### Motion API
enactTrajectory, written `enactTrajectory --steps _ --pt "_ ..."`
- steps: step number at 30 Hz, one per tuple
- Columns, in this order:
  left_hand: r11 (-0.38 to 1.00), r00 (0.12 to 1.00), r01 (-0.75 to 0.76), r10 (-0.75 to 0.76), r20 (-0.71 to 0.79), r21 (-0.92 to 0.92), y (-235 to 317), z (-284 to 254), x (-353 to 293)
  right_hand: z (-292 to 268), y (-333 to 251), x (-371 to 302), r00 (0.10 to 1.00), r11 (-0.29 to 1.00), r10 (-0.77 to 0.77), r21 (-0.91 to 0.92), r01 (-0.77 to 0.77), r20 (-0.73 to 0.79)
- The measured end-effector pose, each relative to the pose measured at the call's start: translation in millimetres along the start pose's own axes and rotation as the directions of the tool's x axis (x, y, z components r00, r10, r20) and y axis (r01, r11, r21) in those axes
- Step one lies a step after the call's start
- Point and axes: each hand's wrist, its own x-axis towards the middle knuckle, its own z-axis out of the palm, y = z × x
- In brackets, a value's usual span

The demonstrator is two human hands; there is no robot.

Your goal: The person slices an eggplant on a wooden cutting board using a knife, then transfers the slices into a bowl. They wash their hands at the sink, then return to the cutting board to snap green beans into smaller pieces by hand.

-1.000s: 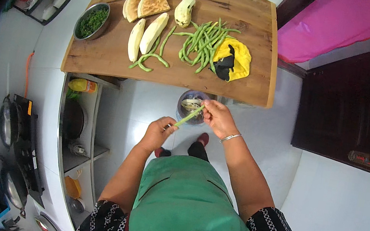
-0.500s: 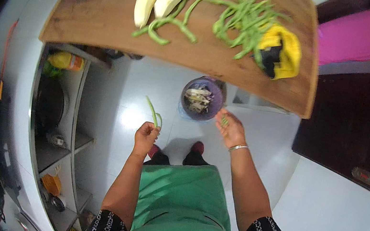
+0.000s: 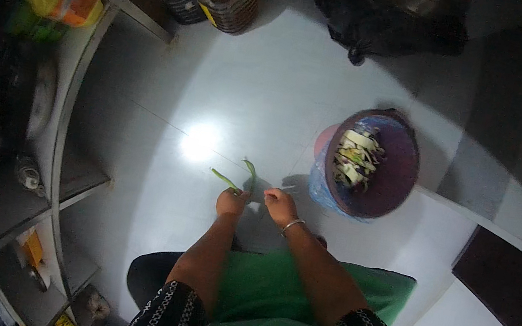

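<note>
Nearest lies the green apron (image 3: pixel 316 291) over the person's lap, with patterned black sleeves (image 3: pixel 166 308) on either side and both forearms reaching forward. The left hand (image 3: pixel 231 203) pinches a green bean (image 3: pixel 224 178) by its near part. Two slim lengths of it stick out past the fingers; whether they join beneath the grip cannot be told. One slants away and to the person's left; the other (image 3: pixel 250 171) points nearly straight away, bowed slightly and leaning left at its tip.

The right hand (image 3: pixel 280 208), with a pale bracelet (image 3: pixel 293 225) at its wrist, is just beside the left one, a narrow gap between them. Its fingers are curled with the tips drawn together, pointing toward the bean; whether something small is caught there cannot be told. The bean therefore lies to the left of the right hand, with the straighter length the closer of the two to its fingertips.

Farther out and to the right, the purple bin (image 3: pixel 405 158) stands on the floor (image 3: pixel 245 92), nearer to the right hand than to the left and apart from both. It has a bluish liner (image 3: pixel 331 191) and holds pale and green scraps (image 3: pixel 358 154). Beyond, at the far side, are a yellow-capped jug (image 3: pixel 226 4) and a black plastic bag (image 3: pixel 397 38).
</note>
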Motion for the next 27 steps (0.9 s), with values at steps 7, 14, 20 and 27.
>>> enactTrajectory --steps 7,14,20,27 --pt "0.978 0.999 -0.035 0.043 -0.031 0.204 22.5 34.0 37.7 -27.4 21.0 47.0 0.982 0.953 -0.188 -0.240 0.186 0.014" --pt "0.999 0.998 0.019 -0.016 -0.066 0.045 24.2 -29.0 -30.4 -58.2 -35.4 -27.9 0.995 0.995 -0.098 0.002 0.098 -0.004" --pt "0.997 0.993 -0.032 0.040 -0.115 0.069 39.3 -16.0 -35.3 -51.5 -22.4 -36.2 0.996 0.996 -0.085 0.037 0.084 0.016" --pt "0.991 0.981 -0.010 0.035 -0.189 0.130 50.3 32.8 39.6 -36.2 26.9 45.3 0.980 0.980 -0.191 0.075 0.187 0.050"
